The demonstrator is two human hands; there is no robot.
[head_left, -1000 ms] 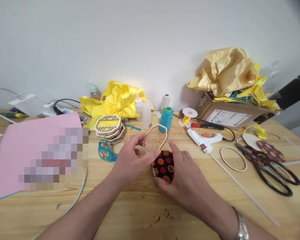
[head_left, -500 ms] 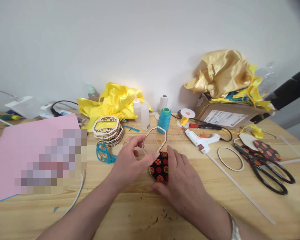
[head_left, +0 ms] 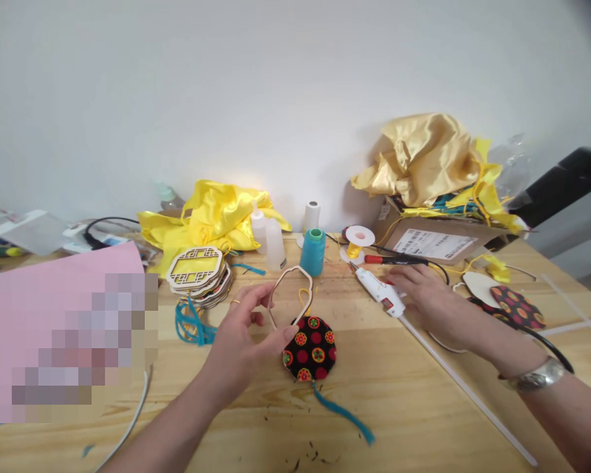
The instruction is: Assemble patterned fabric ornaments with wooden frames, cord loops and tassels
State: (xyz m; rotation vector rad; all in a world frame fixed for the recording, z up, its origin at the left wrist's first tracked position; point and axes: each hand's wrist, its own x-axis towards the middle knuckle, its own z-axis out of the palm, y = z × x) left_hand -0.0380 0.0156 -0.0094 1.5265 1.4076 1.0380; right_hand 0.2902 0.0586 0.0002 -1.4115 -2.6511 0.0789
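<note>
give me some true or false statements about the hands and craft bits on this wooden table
1. The left hand pinches the thin pale wooden outline frame. True.
2. The right hand rests on the round black flower-print fabric pad. False: it is at the white glue gun, apart from the pad.
3. The teal thread spool stands upright behind the frame. True.
4. The teal strand trails from the pad toward the wall. False: it trails toward the person.

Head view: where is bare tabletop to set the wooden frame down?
Bare wood lies between the patterned fabric disc and the thin white stick, and near the front edge past the teal tail. Another patch sits between the pink sheet and the left hand. The back row, thread cone to glue gun, is crowded.
</note>
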